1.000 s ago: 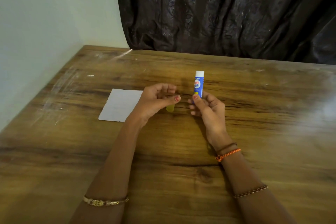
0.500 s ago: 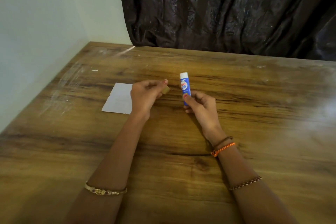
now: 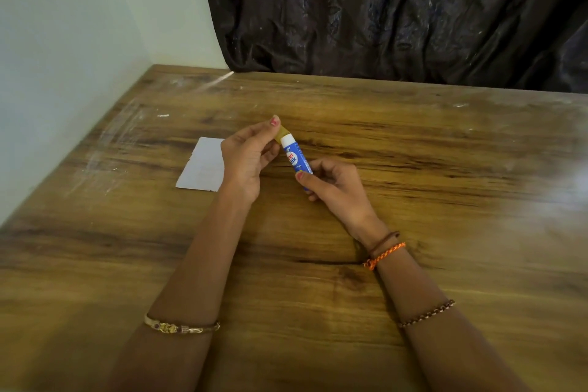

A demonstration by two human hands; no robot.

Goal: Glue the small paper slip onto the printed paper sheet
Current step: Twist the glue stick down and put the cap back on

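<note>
The glue stick (image 3: 296,157) is held up off the bench (image 3: 413,184) between both hands, a blue tube with a white top and white lettering, tilted so its top leans away and to the left. A small yellowish cap (image 3: 282,131) sits right at that white top, touching it or nearly so; whether it is fully seated I cannot tell. The left hand (image 3: 246,157) pinches the cap between thumb and forefinger, the nail painted pink. The right hand (image 3: 331,183) is closed around the lower end of the tube, thumb pressed across its front. Just beside the left hand, partly hidden behind it, a white paper sheet (image 3: 203,165) lies flat on the wood with faint marks on it, too pale to read. A separate small slip cannot be made out. Further out, the left forearm wears a gold bangle (image 3: 181,327), the right wrist an orange braided thread (image 3: 383,255), with a beaded bracelet (image 3: 428,313) lower on that arm. A dark curtain (image 3: 381,9) hangs behind the far edge, and a pale wall (image 3: 79,25) runs along the left.
</note>
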